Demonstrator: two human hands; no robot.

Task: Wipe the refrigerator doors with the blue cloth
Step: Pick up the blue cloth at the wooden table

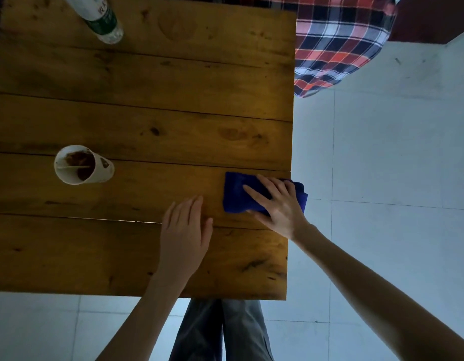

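The right hand [277, 204], fingers spread, presses the blue cloth [236, 196] at the table [147, 113] edge. The left hand [185, 230] lies flat beside it, fingers straight.

The view is dim, with a warm glow on the wooden table [173, 113], brightest toward its right side, and a cool bluish cast on the pale floor [382, 152]. My left hand [185, 230] and right hand [277, 204] are softly lit and throw only faint shadows. The corners darken, and the wide lens stretches and blurs the bottle [103, 19] at the top edge.
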